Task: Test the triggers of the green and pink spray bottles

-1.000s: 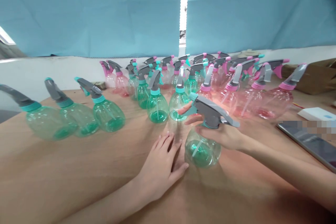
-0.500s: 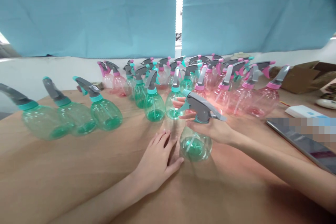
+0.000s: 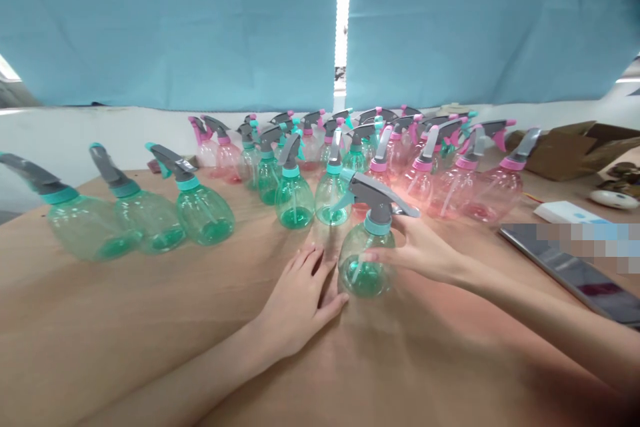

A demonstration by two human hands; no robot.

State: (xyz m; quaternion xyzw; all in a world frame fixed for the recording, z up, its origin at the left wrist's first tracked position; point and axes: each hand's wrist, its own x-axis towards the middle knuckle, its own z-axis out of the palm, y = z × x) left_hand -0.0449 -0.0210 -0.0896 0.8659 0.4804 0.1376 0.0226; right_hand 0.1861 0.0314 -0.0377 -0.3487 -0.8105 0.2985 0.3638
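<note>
A clear green spray bottle (image 3: 367,273) with a grey and turquoise trigger head stands upright in front of me. My right hand (image 3: 417,247) is around its body from the right, with the thumb across the near side below the collar; the other fingers are hidden behind the bottle. My left hand (image 3: 300,297) lies flat on the brown table (image 3: 165,320), just left of the bottle, with fingers stretched out and holding nothing. Beyond the hands stand another green spray bottle (image 3: 295,203) and a clear one with a turquoise collar (image 3: 333,197).
Three green spray bottles, one of them nearest me (image 3: 205,217), stand at the left. Pink spray bottles (image 3: 500,190) fill the right of the back group. A phone (image 3: 565,270), a white box (image 3: 570,212) and an open cardboard box (image 3: 575,150) lie at the right.
My right hand has slid from the bottle's neck down to its body. The bottle has shifted slightly left. My left hand has stayed on the table.
</note>
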